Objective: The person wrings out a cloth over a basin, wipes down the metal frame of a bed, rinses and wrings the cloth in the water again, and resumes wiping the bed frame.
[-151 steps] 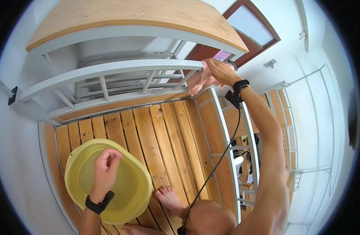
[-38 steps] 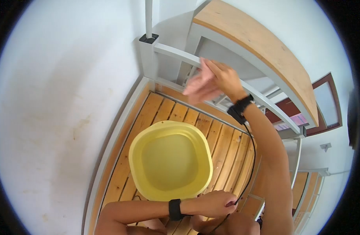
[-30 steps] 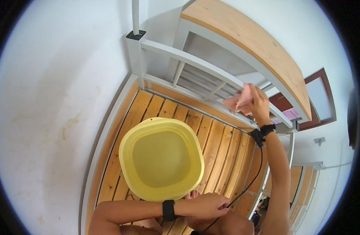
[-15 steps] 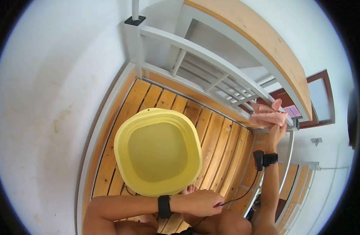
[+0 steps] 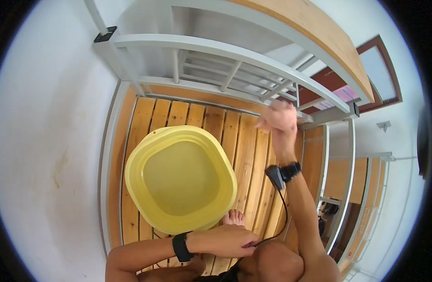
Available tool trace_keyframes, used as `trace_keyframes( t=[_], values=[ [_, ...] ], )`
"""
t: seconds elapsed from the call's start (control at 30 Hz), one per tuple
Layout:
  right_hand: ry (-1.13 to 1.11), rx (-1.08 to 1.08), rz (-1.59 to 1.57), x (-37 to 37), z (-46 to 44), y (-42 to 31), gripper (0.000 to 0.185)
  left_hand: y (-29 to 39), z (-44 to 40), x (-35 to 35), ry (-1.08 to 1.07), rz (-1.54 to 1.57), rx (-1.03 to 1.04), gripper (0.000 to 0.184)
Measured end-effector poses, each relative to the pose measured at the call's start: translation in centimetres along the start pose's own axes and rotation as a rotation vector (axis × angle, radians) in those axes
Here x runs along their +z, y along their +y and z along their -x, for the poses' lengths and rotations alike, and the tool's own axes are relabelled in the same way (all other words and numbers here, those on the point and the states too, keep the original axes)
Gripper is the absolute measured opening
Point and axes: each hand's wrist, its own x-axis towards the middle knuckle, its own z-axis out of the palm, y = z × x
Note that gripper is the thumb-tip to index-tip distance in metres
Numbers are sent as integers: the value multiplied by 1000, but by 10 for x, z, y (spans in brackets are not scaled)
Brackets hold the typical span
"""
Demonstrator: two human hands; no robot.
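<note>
My right hand [image 5: 281, 121] is raised over the far right part of the slatted bed, below the grey rail [image 5: 244, 56]. It is blurred by motion and closed, with a bit of pink cloth [image 5: 284, 100] at its top; most of the cloth is hidden. A black device on a strap [image 5: 282, 175] sits on that wrist. From it a thin black cable [image 5: 286, 214] loops down to my left hand [image 5: 227, 240], whose fingers are curled around it by my knee. In front of me a yellow basin [image 5: 227, 162] with cloudy water stands on the wooden slats.
Wooden slats [image 5: 246, 155] form the bed base, framed by grey metal. A white wall [image 5: 51, 141] with stains rises on the left. Above the rail hangs a wooden-edged board [image 5: 314, 28]. My bare foot [image 5: 233, 217] rests beside the basin. A window [image 5: 380, 70] is at far right.
My right hand has come off the rail's right end and moved left and closer, over the slats. The cloth, spread on the rail before, is now mostly hidden. The view has turned slightly.
</note>
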Motion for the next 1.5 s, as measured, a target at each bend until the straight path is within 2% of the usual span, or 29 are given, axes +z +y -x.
trace_keyframes(
  t=[0.03,0.1,0.17,0.23,0.27,0.33,0.37,0.43,0.47,0.53,0.57,0.63,0.73,0.8,0.83,0.9,0.97,1.0,1.07,1.1,1.13,1.17,1.2,1.23,1.27,1.3,1.37,1.5],
  values=[
    [-64,-143,352,9,-9,9,40,0,1,-2,-18,3,-5,26],
    [-157,-417,651,50,-26,21,49,0,2,-7,-38,-25,-39,26],
    [-393,-461,882,66,-55,43,49,4,2,-15,-72,-49,-51,28],
    [-447,-350,962,70,-78,87,45,4,2,-20,-99,-84,-62,31],
    [-437,-350,958,71,-81,105,45,3,2,-21,-64,-103,-42,32],
    [-296,-461,1403,75,-80,127,33,3,3,-24,-40,-117,-33,33],
    [-289,-450,1400,72,-82,134,33,6,2,-27,-27,-97,-59,32],
    [-245,-598,1434,67,-83,134,19,6,1,-29,-24,-66,-85,32],
    [-240,-582,1443,63,-82,133,19,4,1,-29,1,-70,-101,31],
    [-322,-719,1500,56,-89,131,12,2,-1,-31,28,-77,-114,31],
    [-322,-716,1503,52,-93,128,12,0,-2,-33,13,-78,-94,30],
    [-506,-817,1659,33,-94,121,12,1,-3,-35,-13,-72,-75,30],
    [-453,-825,1805,-5,-85,102,18,6,-6,-37,30,-80,-62,30],
    [-464,-831,1864,-20,-79,87,22,5,-8,-35,129,-122,46,29],
    [-477,-849,1914,-18,-78,84,25,4,-8,-36,135,-122,44,29],
    [-436,-817,1823,-8,-69,88,30,3,-10,-35,47,-78,-3,28],
    [-297,-747,1794,14,-64,103,31,3,-10,-33,31,-51,-27,28],
    [-415,-638,1969,22,-65,114,32,3,-11,-32,8,-23,-50,28],
    [-325,-977,1770,54,-69,146,32,0,-12,-32,-39,-51,-74,29],
    [-304,-957,1785,57,-68,151,32,-2,-12,-32,-69,-76,-94,30],
    [-285,-901,1668,57,-66,154,31,-3,-13,-31,-97,-73,-95,30],
    [-263,-848,1550,52,-63,153,30,-4,-12,-30,-71,-62,-93,28],
    [-242,-841,1562,43,-68,144,30,-4,-13,-31,-37,-59,-88,26],
    [-342,-989,1665,30,-79,132,27,0,-15,-34,-54,-70,-87,26],
    [-449,-1128,1763,19,-83,121,25,7,-15,-36,15,-19,-95,25],
    [-437,-1116,1769,5,-81,113,25,11,-14,-37,89,37,-105,24],
    [-428,-948,2080,-19,-81,99,18,12,-14,-42,67,0,-67,24],
    [-544,-885,2218,-19,-69,92,16,7,-13,-36,138,-65,39,24]
  ],
)
